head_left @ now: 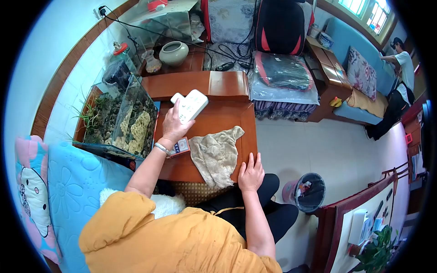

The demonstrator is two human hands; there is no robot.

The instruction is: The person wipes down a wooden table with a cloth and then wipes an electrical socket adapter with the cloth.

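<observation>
My left hand (173,125) is closed on a white power strip (195,105), a flat block with small dark marks on its face, above the wooden table top (232,116). Under my left wrist lies a small red and white box (179,148). A crumpled beige cloth (214,154) is spread over the table between my hands. My right hand (251,173) rests flat at the table's right edge, fingers stretched out, just beside the cloth and holding nothing.
A glass tank (120,116) with stones and plants stands left of the table. Behind are a round ceramic pot (173,53) and black cables (232,55). A waste bin (310,192) stands on the floor at right. Another person (403,68) stands by the blue sofa.
</observation>
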